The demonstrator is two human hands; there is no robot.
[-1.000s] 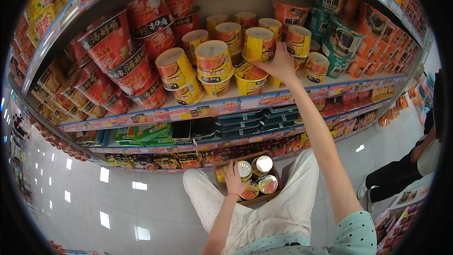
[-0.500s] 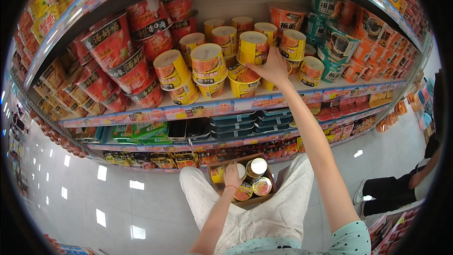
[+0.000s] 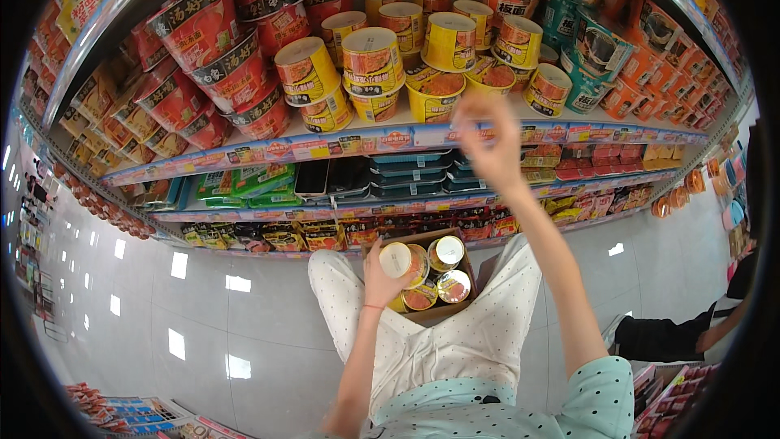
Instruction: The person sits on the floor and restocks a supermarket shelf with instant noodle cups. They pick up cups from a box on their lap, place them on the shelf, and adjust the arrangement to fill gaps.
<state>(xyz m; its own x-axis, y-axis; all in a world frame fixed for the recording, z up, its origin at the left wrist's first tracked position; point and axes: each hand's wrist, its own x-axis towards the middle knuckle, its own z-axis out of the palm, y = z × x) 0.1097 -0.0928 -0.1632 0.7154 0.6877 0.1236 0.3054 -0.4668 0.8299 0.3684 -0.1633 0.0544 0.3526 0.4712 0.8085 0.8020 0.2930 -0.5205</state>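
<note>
My left hand (image 3: 383,278) is wrapped round a yellow instant noodle cup (image 3: 396,260) with a pale round end up, at the left side of the cardboard box (image 3: 465,306) between my legs. Several more cups are in the box, among them a lidded noodle cup (image 3: 453,285). In front of the shelf edge, my right hand (image 3: 492,146) is smeared by motion, its fingers not readable. Just beyond it are a yellow noodle cup (image 3: 436,96) with its printed lid up and, stacked on the rows, an upturned yellow cup (image 3: 449,42).
Red noodle tubs (image 3: 236,69) are stacked left of the yellow cups, teal and orange tubs (image 3: 597,53) to the right. Lower shelves carry dark trays (image 3: 406,175) and green packs (image 3: 256,181). Another person's dark-clothed leg (image 3: 662,337) is at the right, on the grey tiled floor (image 3: 154,309).
My right hand has drawn back from the stacked cup toward me, leaving it on the shelf. My left hand has raised a cup in the box. The view has shifted slightly.
</note>
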